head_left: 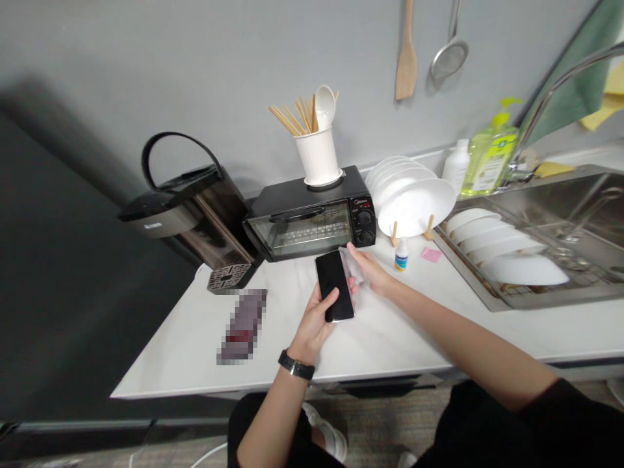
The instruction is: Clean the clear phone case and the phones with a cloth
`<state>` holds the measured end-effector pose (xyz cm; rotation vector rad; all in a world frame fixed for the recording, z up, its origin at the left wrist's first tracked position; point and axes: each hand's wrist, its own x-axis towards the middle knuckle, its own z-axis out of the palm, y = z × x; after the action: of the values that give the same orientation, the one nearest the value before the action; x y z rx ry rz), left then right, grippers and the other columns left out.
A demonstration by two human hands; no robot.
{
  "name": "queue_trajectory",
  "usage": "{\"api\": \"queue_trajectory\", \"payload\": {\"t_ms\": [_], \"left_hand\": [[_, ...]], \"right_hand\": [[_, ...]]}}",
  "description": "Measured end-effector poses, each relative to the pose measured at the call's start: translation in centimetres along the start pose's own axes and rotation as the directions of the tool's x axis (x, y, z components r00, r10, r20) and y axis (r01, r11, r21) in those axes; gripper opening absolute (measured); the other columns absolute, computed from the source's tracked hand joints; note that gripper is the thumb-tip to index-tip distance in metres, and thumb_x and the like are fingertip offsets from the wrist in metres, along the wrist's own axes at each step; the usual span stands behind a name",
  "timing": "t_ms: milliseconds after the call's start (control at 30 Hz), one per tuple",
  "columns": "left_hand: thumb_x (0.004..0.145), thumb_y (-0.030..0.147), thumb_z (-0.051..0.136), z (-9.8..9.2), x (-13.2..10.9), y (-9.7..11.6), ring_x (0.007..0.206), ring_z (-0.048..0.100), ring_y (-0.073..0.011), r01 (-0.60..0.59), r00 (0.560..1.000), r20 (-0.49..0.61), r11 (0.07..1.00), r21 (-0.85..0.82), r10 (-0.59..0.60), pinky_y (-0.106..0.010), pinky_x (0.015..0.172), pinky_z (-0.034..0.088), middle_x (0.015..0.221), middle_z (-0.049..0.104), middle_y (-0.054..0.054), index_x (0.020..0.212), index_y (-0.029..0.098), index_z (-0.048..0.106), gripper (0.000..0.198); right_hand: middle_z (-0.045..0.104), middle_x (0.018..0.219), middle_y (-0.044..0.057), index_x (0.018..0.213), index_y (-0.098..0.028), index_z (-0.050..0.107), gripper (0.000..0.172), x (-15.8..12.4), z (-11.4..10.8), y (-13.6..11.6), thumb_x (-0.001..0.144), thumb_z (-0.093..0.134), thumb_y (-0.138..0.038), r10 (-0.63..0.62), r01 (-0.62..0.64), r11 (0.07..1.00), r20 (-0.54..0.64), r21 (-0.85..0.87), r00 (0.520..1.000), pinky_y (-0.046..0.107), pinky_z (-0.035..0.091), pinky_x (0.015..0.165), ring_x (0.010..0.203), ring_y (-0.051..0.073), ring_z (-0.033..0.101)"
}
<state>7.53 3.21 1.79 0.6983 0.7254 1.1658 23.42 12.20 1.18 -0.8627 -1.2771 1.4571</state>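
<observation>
My left hand (314,325) is wrapped round a smartphone (334,279) with a dark, blank screen, its thumb lying over the glass. The phone is above the white countertop (195,344), tilted a little. At the phone's upper right edge, my right hand (369,270) pinches a thin, pale, see-through piece (345,260); whether this is a cloth, a film or a case I cannot tell. To the right of that hand stands a small white bottle (401,255) with a blue and yellow label. A pink slip of paper (431,254) lies beside the bottle.
Behind my hands is a black toaster oven (307,227) with a white utensil pot (319,158) on top. A water dispenser (195,221) stands left, near a blurred-out flat item (244,328). Plates (414,201) stand in a rack; the sink (517,302) holds bowls (507,247).
</observation>
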Motion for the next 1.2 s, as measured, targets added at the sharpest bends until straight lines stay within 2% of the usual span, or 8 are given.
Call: {"api": "queue_trajectory", "payload": {"t_ms": [200, 467, 633, 867, 933, 1000, 1100, 1200], "left_hand": [[0.084, 0.023, 0.087, -0.1, -0.1, -0.3, 0.118, 0.075, -0.0328, 0.034, 0.998, 0.042, 0.999, 0.034, -0.035, -0.047, 0.103, 0.061, 0.129, 0.076, -0.014, 0.147, 0.024, 0.056, 0.071], [0.071, 0.022, 0.095, -0.5, 0.0, -0.6, 0.104, 0.079, -0.0307, 0.043, 0.999, -0.019, 0.984, 0.172, -0.04, -0.034, 0.08, 0.064, 0.118, 0.08, -0.015, 0.14, 0.02, 0.057, 0.078], [0.071, 0.026, 0.095, -0.5, 0.2, -0.7, 0.101, 0.079, -0.0313, 0.009, 1.0, -0.021, 0.981, 0.195, -0.005, -0.033, 0.075, 0.063, 0.119, 0.079, -0.014, 0.143, 0.022, 0.053, 0.083], [0.076, 0.029, 0.092, -0.6, -0.1, -0.5, 0.098, 0.08, -0.03, -0.035, 0.999, -0.034, 0.979, 0.2, 0.043, -0.032, 0.074, 0.063, 0.12, 0.079, -0.015, 0.146, 0.021, 0.05, 0.081], [0.077, 0.031, 0.091, -0.5, -0.1, -0.6, 0.098, 0.08, -0.0302, -0.018, 1.0, -0.019, 0.974, 0.226, 0.023, -0.032, 0.073, 0.062, 0.121, 0.078, -0.015, 0.146, 0.02, 0.05, 0.081], [0.077, 0.035, 0.091, -0.5, -0.1, -0.9, 0.095, 0.079, -0.0296, 0.0, 1.0, -0.01, 0.958, 0.288, 0.003, -0.033, 0.072, 0.062, 0.122, 0.077, -0.016, 0.142, 0.019, 0.052, 0.077], [0.077, 0.038, 0.09, -0.7, -0.4, -1.2, 0.092, 0.078, -0.0264, -0.042, 0.998, -0.028, 0.903, 0.427, 0.06, -0.034, 0.077, 0.062, 0.122, 0.076, -0.015, 0.135, 0.018, 0.058, 0.069], [0.078, 0.04, 0.089, -1.1, -1.1, -1.0, 0.099, 0.074, -0.0251, -0.076, 0.994, -0.023, 0.845, 0.529, 0.105, -0.035, 0.083, 0.061, 0.125, 0.074, -0.012, 0.134, 0.02, 0.059, 0.067]], "right_hand": [[0.062, 0.069, -0.002, 0.073, -0.019, 0.066, 0.055, -0.3, -0.4, -0.9, 0.069, 0.085, -0.071, -0.027, 0.026, 0.999, 0.047, 0.019, 0.999, 0.026, 0.04, 0.06, 0.064, 0.013, 0.051], [0.061, 0.063, -0.002, 0.075, -0.019, 0.064, 0.054, -0.8, -0.1, -0.5, 0.07, 0.084, -0.069, 0.018, -0.019, 1.0, 0.044, 0.011, 0.999, 0.027, 0.036, 0.051, 0.053, 0.013, 0.049], [0.06, 0.063, -0.002, 0.066, -0.02, 0.061, 0.057, -0.2, -0.3, 0.2, 0.067, 0.085, -0.071, -0.046, 0.045, 0.998, -0.037, -0.043, 0.998, 0.027, 0.037, 0.054, 0.058, 0.013, 0.05], [0.057, 0.065, -0.003, 0.074, -0.023, 0.058, 0.068, 1.5, -2.3, 0.8, 0.079, 0.056, -0.091, -0.163, 0.133, 0.984, -0.308, -0.115, 0.937, 0.027, 0.04, 0.061, 0.066, 0.016, 0.053], [0.056, 0.063, -0.003, 0.071, -0.022, 0.059, 0.067, 1.6, -2.3, 0.8, 0.077, 0.059, -0.09, -0.164, 0.128, 0.98, -0.264, -0.15, 0.95, 0.027, 0.039, 0.061, 0.066, 0.016, 0.054], [0.059, 0.063, -0.002, 0.068, -0.021, 0.062, 0.067, 1.4, -1.9, 0.8, 0.075, 0.065, -0.087, -0.141, 0.113, 0.977, -0.152, -0.179, 0.978, 0.028, 0.04, 0.061, 0.065, 0.016, 0.055], [0.066, 0.066, 0.001, 0.069, -0.018, 0.07, 0.065, 1.0, -1.4, 0.7, 0.076, 0.068, -0.083, -0.105, 0.106, 0.972, 0.019, -0.21, 0.994, 0.03, 0.044, 0.063, 0.064, 0.017, 0.058], [0.065, 0.066, 0.0, 0.068, -0.018, 0.069, 0.063, 0.8, -1.3, 0.7, 0.08, 0.066, -0.08, -0.118, 0.133, 0.961, 0.076, -0.244, 0.99, 0.03, 0.045, 0.065, 0.064, 0.016, 0.057]]}}
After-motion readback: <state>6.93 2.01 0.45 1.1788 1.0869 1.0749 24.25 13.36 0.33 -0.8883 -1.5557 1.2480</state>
